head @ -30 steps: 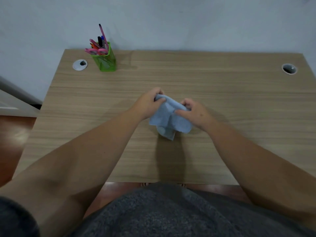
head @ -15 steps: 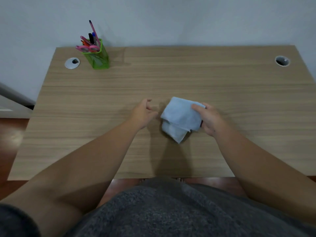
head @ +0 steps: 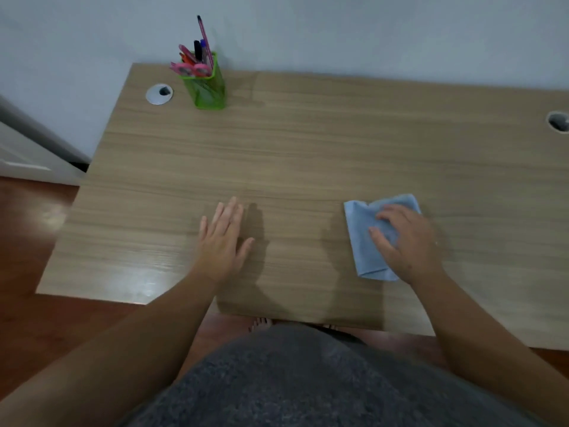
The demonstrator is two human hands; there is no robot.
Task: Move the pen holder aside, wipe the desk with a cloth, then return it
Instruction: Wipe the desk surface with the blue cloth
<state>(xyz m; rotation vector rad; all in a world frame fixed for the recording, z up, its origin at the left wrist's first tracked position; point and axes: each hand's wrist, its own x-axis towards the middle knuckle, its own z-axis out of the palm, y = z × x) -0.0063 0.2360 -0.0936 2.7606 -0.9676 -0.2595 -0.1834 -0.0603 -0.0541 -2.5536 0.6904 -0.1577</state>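
A green mesh pen holder (head: 207,89) full of pens and pink scissors stands upright at the far left corner of the wooden desk (head: 308,155). A folded light blue cloth (head: 363,238) lies flat on the desk's near right part. My right hand (head: 406,245) presses down on the cloth, fingers curled over it. My left hand (head: 222,241) rests flat on the bare desk to the left of the cloth, fingers spread, holding nothing.
A silver cable grommet (head: 159,94) sits just left of the pen holder and another grommet (head: 558,121) is at the far right. A grey wall runs behind the desk. Red-brown floor (head: 27,241) lies to the left, with a white door frame (head: 24,158).
My left hand let go of the cloth and flattened on the desk. My right hand carried the cloth to the right and laid it flat on the surface.
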